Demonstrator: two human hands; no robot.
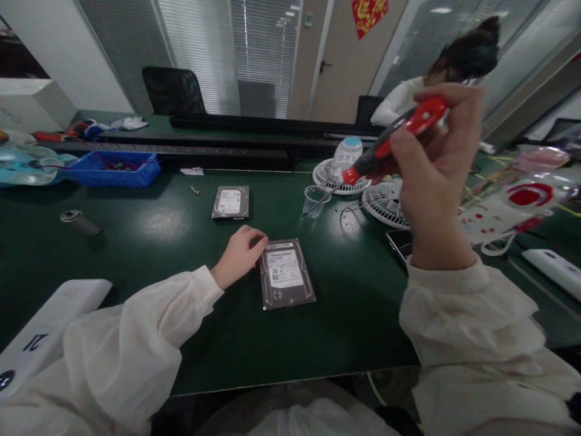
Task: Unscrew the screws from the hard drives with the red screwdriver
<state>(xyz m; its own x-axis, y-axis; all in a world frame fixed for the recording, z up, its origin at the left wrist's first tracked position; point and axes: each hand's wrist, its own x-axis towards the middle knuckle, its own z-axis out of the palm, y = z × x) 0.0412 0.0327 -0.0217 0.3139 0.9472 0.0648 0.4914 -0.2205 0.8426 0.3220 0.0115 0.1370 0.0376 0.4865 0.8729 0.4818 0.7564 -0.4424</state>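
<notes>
A hard drive (285,274) lies label-up on the dark green table (158,242) in front of me. My left hand (239,253) rests on the table with curled fingers touching the drive's upper left corner. My right hand (438,163) is raised above the table, closed round a red and black screwdriver (393,138) whose tip points down to the left. A second hard drive (231,202) lies farther back.
A clear plastic cup (315,200) and white fan grilles (338,175) stand behind the drive. A blue bin (111,168) sits at the back left, a metal cylinder (79,221) at the left. Another person (445,72) sits across the table at the right.
</notes>
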